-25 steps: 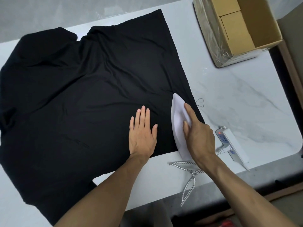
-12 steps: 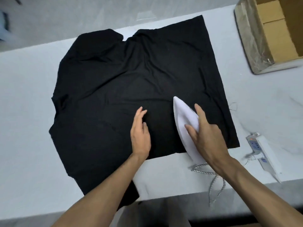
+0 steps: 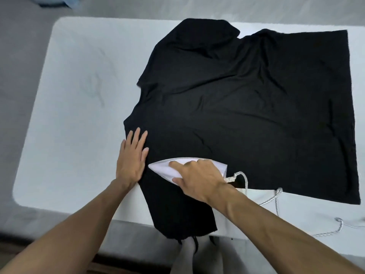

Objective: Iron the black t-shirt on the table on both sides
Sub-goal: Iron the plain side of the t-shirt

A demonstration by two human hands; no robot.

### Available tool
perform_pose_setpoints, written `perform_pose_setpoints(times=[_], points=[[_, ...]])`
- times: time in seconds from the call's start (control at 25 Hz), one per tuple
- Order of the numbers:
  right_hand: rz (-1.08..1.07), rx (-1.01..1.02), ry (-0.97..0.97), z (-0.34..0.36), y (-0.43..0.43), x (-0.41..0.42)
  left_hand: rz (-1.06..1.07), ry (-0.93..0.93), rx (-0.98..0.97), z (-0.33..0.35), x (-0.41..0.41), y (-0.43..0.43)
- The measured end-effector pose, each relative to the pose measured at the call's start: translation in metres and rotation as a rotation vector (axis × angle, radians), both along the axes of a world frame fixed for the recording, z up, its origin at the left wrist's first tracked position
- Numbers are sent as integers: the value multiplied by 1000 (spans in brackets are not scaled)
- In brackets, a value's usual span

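Observation:
The black t-shirt (image 3: pixel 246 107) lies spread on the white table (image 3: pixel 79 95), creased across its middle, with one sleeve hanging over the near edge. A white iron (image 3: pixel 164 168) rests on the shirt near that sleeve, its tip pointing left. My right hand (image 3: pixel 199 178) grips the iron from above, forefinger stretched along its top. My left hand (image 3: pixel 132 157) lies flat with straight fingers on the shirt's left edge, just left of the iron's tip.
The iron's braided cord (image 3: pixel 276 196) runs from its rear over the near right part of the table and loops toward the right edge. The table's rounded left corners and near edge are in view, with grey floor (image 3: pixel 19 56) beyond.
The view has swung left, so the box and power strip are out of sight. The iron has turned from pointing away to pointing left and moved toward the sleeve. My left hand shifted to the shirt's left edge.

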State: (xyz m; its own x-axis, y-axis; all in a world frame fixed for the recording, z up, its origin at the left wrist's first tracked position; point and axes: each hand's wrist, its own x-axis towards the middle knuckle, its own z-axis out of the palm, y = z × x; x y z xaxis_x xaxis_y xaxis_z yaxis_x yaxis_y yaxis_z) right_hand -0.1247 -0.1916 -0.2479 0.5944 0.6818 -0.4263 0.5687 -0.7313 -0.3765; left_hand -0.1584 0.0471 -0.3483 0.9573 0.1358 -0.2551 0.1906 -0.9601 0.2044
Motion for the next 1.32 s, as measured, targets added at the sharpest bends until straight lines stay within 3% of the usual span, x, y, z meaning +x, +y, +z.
perform_pose_setpoints(times=[0.28,0.6,0.8,1.16,1.32], points=[[-13,-84,-55,-5,8,-3,14,-70,116,-14,-4,6],[-183,-227,-52,18,-63,-14,83,-42,168,-2,-3,-8],[-162,-226,-63,14,-70,-16,132,-221,-323,7,4,-101],[-383,-209,-92,0,-166,-26,113,-135,-89,-4,4,-120],[-342,-193,-104,-1,-173,-27,170,-165,-31,0,6,-143]])
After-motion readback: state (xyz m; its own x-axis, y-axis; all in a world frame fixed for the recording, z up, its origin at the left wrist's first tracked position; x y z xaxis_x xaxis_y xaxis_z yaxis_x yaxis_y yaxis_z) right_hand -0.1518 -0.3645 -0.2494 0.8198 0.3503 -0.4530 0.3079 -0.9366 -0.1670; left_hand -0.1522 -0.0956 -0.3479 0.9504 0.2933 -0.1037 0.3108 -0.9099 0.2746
